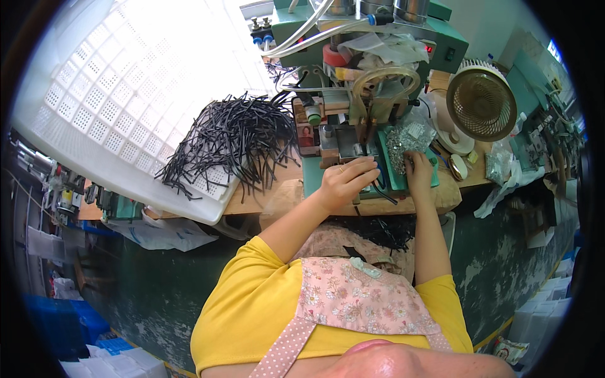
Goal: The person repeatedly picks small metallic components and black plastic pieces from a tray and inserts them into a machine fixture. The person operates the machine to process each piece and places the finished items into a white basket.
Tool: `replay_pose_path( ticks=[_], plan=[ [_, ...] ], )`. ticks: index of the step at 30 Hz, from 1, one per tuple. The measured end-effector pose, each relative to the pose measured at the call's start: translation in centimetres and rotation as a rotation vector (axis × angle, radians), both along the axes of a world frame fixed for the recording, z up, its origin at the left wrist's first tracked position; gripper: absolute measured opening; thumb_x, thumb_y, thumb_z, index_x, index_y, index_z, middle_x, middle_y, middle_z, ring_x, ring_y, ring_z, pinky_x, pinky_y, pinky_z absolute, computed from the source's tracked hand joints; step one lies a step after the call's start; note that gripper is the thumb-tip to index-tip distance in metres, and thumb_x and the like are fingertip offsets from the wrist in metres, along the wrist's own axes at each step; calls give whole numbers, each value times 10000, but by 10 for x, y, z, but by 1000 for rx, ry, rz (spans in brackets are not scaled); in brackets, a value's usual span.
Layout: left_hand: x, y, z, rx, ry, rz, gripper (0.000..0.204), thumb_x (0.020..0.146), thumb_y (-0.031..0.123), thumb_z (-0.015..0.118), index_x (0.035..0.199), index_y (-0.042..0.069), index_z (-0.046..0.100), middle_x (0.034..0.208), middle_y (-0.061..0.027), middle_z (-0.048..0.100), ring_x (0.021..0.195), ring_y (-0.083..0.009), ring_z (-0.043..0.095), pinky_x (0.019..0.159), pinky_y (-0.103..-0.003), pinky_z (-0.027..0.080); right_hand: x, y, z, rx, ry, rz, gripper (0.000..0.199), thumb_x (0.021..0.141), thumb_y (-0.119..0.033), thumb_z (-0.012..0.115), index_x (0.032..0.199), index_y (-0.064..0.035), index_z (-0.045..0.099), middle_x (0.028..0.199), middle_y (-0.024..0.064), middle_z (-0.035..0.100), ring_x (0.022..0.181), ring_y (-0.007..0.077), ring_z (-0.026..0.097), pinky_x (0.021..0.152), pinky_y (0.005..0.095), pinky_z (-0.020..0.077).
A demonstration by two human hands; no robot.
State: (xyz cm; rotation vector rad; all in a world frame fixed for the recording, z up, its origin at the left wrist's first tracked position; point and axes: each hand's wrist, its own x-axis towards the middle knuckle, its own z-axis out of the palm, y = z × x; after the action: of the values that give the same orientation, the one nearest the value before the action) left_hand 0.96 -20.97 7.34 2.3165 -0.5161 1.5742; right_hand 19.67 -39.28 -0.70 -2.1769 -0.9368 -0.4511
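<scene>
Fingers of my left hand point(345, 179) curl over a black strip point(383, 192) at the green press point(353, 135), centre frame. My right hand point(417, 165) pinches small metal clips point(403, 142) from the bag just right. I judge this the loading step; seating the clip comes next.

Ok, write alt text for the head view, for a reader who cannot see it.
A person in a yellow shirt and floral apron works at a small green bench machine: the left hand rests at its base over a thin black cord, and the right hand reaches into a heap of small silver metal parts. A pile of black cords lies on a white plastic lattice tray to the left.
</scene>
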Motion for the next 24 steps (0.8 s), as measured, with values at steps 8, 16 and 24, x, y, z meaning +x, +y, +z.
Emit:
replay_pose_path(
  ticks=[8,16,24],
  plan=[
    [-36,39,-39,-204,-29,289,408,800,0,638,1199,73,587,1169,-111,562,1152,-297,519,1054,-461,354,-2,15,3,74,-78,-48,153,854,-32,626,1001,-72,638,1016,112,602,921,309,584,801,397,410],
    [-39,98,-84,75,396,845,579,839,39,536,1386,227,494,1497,-134,335,1404,-302,282,1138,-498,188,-10,15,5,201,-12,-51,138,891,-45,617,1020,-10,649,1177,170,571,1002,327,606,815,363,508],
    [-9,117,-63,97,333,878,423,852,73,551,1240,235,596,1478,-110,375,1397,-295,298,1127,-526,184,-9,13,5,166,-5,-27,131,903,-48,591,1022,-54,647,1118,132,593,992,310,583,820,395,466]
  ],
)
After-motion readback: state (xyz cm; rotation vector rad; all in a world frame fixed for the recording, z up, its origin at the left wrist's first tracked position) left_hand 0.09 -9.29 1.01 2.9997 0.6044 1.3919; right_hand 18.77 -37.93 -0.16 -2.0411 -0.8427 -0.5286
